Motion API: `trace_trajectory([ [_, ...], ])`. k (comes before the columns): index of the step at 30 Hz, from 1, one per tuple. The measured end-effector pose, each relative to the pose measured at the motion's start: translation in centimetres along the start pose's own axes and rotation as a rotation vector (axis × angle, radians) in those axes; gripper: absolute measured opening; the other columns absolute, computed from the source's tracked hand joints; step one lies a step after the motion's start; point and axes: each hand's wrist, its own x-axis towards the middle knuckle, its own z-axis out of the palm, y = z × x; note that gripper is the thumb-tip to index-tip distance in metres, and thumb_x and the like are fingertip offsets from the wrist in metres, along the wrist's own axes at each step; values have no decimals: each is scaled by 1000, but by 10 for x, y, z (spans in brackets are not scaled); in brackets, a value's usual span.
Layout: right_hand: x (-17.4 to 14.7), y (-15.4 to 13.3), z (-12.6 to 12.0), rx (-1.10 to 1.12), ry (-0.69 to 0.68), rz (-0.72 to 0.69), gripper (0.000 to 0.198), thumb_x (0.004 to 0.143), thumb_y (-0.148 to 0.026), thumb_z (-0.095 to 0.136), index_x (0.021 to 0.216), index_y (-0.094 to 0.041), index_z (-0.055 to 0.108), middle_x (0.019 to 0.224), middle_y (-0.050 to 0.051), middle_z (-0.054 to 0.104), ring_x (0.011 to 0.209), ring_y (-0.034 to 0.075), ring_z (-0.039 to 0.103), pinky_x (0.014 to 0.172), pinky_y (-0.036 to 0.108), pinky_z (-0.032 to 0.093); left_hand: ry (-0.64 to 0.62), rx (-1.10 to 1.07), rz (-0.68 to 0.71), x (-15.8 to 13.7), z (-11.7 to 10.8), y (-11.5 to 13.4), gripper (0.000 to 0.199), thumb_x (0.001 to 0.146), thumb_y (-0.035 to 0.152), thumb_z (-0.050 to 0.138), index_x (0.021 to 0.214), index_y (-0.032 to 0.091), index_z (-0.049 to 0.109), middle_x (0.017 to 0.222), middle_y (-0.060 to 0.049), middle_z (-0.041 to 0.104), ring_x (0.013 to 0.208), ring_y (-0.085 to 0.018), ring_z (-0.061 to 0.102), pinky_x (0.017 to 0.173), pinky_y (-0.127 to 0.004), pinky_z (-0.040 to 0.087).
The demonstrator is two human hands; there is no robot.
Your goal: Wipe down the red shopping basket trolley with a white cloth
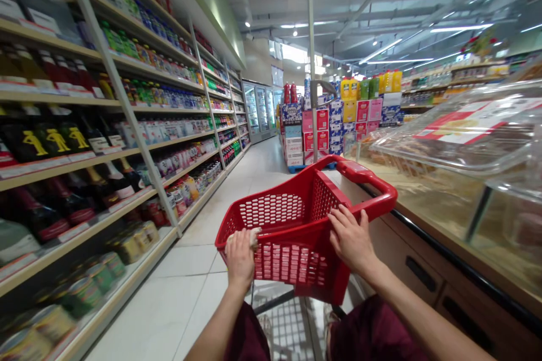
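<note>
Head view: your red shopping cart (292,229) stands before you, between the shelves (123,96) at left and the counter (402,243) at right. Your left hand (240,254) pinches a pale cloth (256,236) at the near rim's left end, apparently wiping; your right hand (350,237), fingers spread, rests near the handle (384,197), and further wiping calls for that steadying contact.

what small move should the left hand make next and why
Perhaps slide the left hand a little along the near rim of the red cart toward the handle: it holds a pale cloth at that rim's front end, while the right hand rests beside the handle.
</note>
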Motion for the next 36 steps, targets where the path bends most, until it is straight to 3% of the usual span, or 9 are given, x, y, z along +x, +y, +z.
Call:
trace_trajectory([
  [4, -1, 3, 4, -15, -2, -32, 35, 76, -18, 41, 108, -19, 57, 116, 8, 57, 113, 26, 43, 97, 55, 13, -51, -37, 166, 0, 2, 10, 46, 77, 11, 33, 121, 20, 44, 124, -5, 50, 119, -18, 39, 101, -40, 29],
  [10, -3, 6, 7, -20, 12, -43, 35, 77, -19, 40, 107, -19, 57, 116, 8, 57, 113, 26, 43, 96, 56, 13, 41, 58, -33, -6, -4, -22, 45, 78, 12, 29, 121, 14, 43, 118, -13, 54, 116, -23, 43, 94, -46, 35],
  [15, -3, 5, 6, -10, 9, -38, 35, 77, -19, 39, 108, -18, 56, 116, 8, 56, 113, 26, 42, 96, 55, 15, -67, -20, 177, -5, 1, -4, 48, 77, 10, 32, 124, 20, 40, 127, -5, 47, 121, -18, 37, 101, -40, 29],
  [20, -3, 4, 6, -4, -5, -36, 36, 77, -19, 39, 108, -18, 56, 117, 8, 55, 114, 26, 42, 96, 55, 15, -8, 17, -2, -2, 0, 0, 46, 77, 12, 32, 122, 14, 43, 122, -12, 51, 119, -24, 40, 96, -47, 32],
  [25, -3, 5, 4, -4, -8, -26, 36, 77, -18, 39, 108, -18, 56, 118, 9, 55, 114, 26, 42, 96, 55, 14, -103, -47, 244, 5, 0, 24, 46, 78, 11, 32, 123, 18, 41, 129, -6, 46, 122, -19, 35, 100, -41, 30],
  [27, -3, 5, 2, 6, -19, -42, 38, 76, -17, 38, 109, -18, 56, 118, 9, 55, 114, 25, 41, 96, 53, 15, -108, -29, 200, 6, 0, 22, 45, 78, 12, 33, 122, 17, 43, 127, -7, 47, 121, -20, 36, 99, -41, 31],
  [31, -2, 4, 2, 33, -23, -27, 38, 76, -16, 38, 110, -17, 56, 118, 9, 55, 115, 26, 40, 97, 53, 15, -58, 41, -42, 7, 1, 15, 44, 78, 12, 32, 119, 15, 46, 123, -10, 51, 119, -24, 39, 96, -46, 32],
  [33, -2, 4, 2, 38, -20, -13, 39, 76, -17, 38, 110, -16, 55, 119, 10, 54, 116, 26, 40, 97, 53, 14, -73, 13, 18, 10, 1, 28, 44, 79, 13, 32, 120, 16, 45, 124, -10, 50, 119, -23, 38, 97, -45, 32],
  [36, -3, 6, 2, 45, -24, -10, 40, 75, -17, 38, 112, -16, 55, 120, 10, 53, 117, 26, 39, 97, 53, 14, -133, -78, 248, 15, 0, 52, 45, 79, 13, 34, 123, 19, 41, 127, -6, 47, 120, -19, 38, 99, -41, 31],
])
